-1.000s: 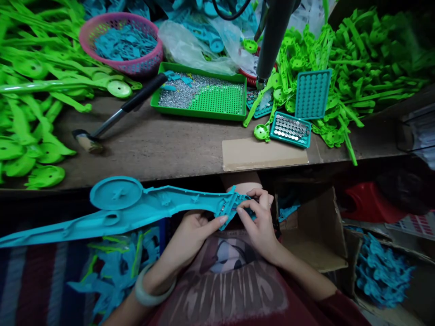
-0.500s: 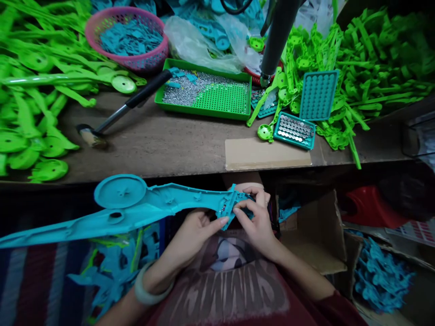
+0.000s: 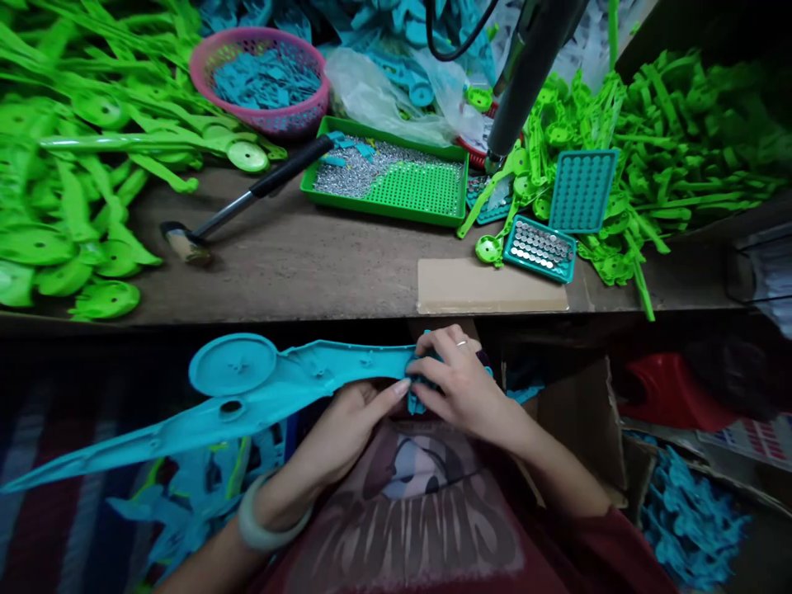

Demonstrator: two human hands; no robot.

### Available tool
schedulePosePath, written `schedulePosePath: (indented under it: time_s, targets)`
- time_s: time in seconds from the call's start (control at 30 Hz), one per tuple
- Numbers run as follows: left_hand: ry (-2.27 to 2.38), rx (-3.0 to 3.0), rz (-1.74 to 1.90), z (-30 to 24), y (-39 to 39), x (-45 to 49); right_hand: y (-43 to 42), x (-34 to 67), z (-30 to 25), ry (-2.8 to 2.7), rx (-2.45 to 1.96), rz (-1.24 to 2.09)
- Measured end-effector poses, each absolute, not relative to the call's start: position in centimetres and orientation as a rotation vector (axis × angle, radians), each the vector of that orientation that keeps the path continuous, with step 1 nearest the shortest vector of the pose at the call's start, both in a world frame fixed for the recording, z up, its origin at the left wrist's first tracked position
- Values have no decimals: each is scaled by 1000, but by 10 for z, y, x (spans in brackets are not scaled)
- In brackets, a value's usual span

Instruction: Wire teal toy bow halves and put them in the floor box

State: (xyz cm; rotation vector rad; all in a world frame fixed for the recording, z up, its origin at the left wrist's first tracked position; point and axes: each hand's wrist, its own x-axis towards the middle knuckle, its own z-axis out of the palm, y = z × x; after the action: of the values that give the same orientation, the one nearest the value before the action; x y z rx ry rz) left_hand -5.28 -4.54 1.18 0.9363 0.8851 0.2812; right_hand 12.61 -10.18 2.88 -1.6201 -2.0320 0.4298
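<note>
A long teal plastic part [image 3: 260,388] with a round disc near its middle lies across my lap, its thin end reaching far left. My left hand [image 3: 352,421] grips it from underneath near its right end, fingers curled. My right hand [image 3: 458,384], a ring on one finger, is closed over that same right end, covering it. A pale bangle [image 3: 260,520] sits on my left wrist.
On the wooden bench [image 3: 309,264] lie a hammer [image 3: 241,202], a green tray of small metal bits [image 3: 387,177], a teal tray of round cells [image 3: 539,247], a cardboard piece [image 3: 492,285] and a pink basket [image 3: 263,74]. Green parts [image 3: 68,190] pile on both sides. A grey tool [image 3: 525,74] hangs above. A cardboard box [image 3: 575,429] stands lower right.
My right hand has slid over the part's right end and now covers it. The part's long left end has dipped slightly. The view has shifted a little.
</note>
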Motion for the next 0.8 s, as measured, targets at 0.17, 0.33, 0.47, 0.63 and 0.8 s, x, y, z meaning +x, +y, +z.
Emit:
schedulePosePath:
  time_s: [0.17, 0.33, 0.47, 0.63, 0.8]
  targets:
    - [962, 1011, 304, 8, -47, -57, -89, 120, 42, -2344, -1693, 345]
    - [986, 1067, 330, 9, -46, -58, -86, 114, 38, -2394, -1640, 289]
    - [1021, 1123, 335, 12, -47, -58, -89, 113, 35, -2349, -1678, 312]
    - [1045, 1211, 289, 16, -49, -57, -90, 115, 26, -2332, -1591, 282]
    - [1039, 897, 316, 10, -52, -53, -87, 122, 15, -2142, -1521, 426]
